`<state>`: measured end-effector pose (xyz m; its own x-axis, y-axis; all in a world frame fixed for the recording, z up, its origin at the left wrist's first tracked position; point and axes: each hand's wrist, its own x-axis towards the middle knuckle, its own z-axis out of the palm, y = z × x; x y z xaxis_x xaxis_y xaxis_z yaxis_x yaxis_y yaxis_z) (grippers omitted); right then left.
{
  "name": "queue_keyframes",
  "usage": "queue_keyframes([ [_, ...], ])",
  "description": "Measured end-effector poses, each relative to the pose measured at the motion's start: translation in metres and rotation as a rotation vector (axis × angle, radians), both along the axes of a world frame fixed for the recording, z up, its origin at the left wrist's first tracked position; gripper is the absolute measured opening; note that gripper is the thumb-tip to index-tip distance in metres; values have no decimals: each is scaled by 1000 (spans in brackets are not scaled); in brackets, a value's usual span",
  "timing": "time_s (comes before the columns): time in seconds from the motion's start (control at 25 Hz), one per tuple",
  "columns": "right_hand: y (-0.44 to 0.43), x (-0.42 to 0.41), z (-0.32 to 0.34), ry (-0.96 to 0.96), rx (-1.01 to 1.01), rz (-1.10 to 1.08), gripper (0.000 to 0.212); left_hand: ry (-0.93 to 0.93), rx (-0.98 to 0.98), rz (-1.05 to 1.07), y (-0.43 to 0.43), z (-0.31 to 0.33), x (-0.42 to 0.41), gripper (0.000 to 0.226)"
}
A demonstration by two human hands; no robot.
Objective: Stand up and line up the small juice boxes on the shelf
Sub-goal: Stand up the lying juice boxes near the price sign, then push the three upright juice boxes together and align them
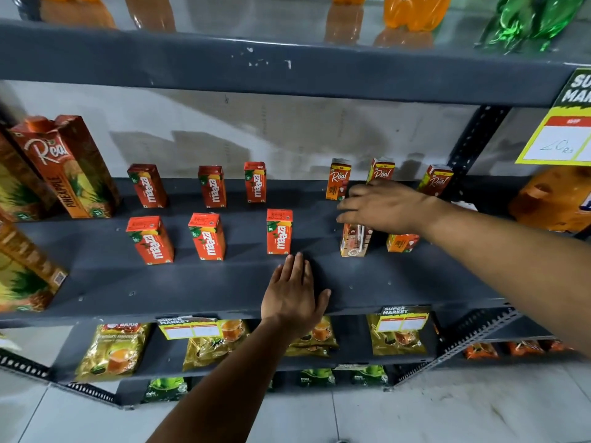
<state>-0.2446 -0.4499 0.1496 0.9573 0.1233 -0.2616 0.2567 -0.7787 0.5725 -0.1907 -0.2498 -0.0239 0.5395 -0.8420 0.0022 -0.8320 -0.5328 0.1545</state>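
On the dark grey shelf (192, 282) small red Maaza juice boxes stand upright in two rows, back row (212, 187) and front row (279, 231). To their right, three small Real juice boxes (338, 179) stand along the back. In front of them stand two more, one (353, 239) turned with its straw side outward and another (402, 242) beside it. My right hand (383, 206) comes in from the right, palm down, and grips the top of the straw-side box; both box tops are hidden under it. My left hand (294, 292) lies flat and open on the shelf's front part, just below the nearest Maaza box.
Tall Real pineapple cartons (64, 164) fill the shelf's left end. An orange pack (550, 199) and a hanging price card (559, 135) are at the right. Orange and green bottles (415, 11) stand on the shelf above, tea packets (112, 350) on the one below.
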Motion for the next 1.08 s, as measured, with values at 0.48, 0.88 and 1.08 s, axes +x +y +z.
queue_keyframes([
  [0.48,16,11,-3,-89,204,-564,59,10,-7,-9,1,1,0,80],
  [0.88,30,-32,-20,-660,564,-724,73,77,-23,-21,4,3,1,79],
  [1.08,-13,-123,-66,-1283,1048,-739,66,393,-306,12,-10,25,-6,98],
])
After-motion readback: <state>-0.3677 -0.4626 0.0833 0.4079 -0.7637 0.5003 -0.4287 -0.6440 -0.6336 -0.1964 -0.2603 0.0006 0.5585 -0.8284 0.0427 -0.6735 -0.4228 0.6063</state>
